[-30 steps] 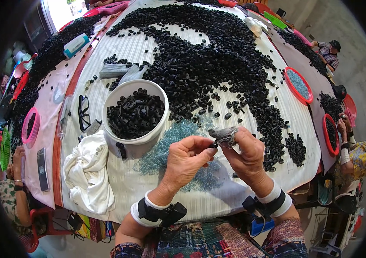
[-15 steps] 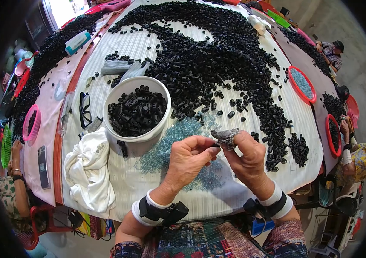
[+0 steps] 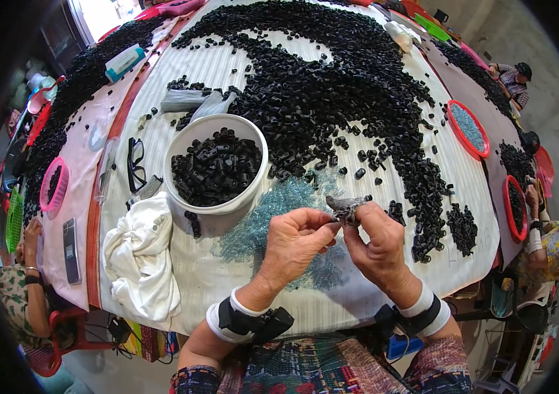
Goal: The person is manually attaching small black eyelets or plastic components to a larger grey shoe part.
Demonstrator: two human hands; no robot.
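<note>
Bundle (image 3: 342,205), small and grey with dark patches, is held above the tabletop (image 3: 194,282), over the far edge of the beads (image 3: 246,226), between the two hands. By the right hand (image 3: 381,246) it is gripped at its right side, thumb and forefinger being closed on it, so that its grey left end is left sticking out. The left hand (image 3: 292,246) is brought up against its lower left edge, and its grip is narrowed to a pinch of thumb and forefinger; whether anything small is kept between those tips cannot be told. From its ragged, matted look the bundle is judged to be light and soft, likely to be bent or squashed by a hard squeeze rather than broken, and not very slippery; its material, however, cannot be made out. It is best taken at the thicker right part, where enough bulk is offered to the pads, and the loose end is better left free. The black parts (image 3: 332,98) heaped beyond, and those in the bowl (image 3: 217,210), are judged stiff, light and smooth, and would be better pinched across their sides. The beads, tiny and glassy-looking, could easily be scattered by a brushing wrist.
</note>
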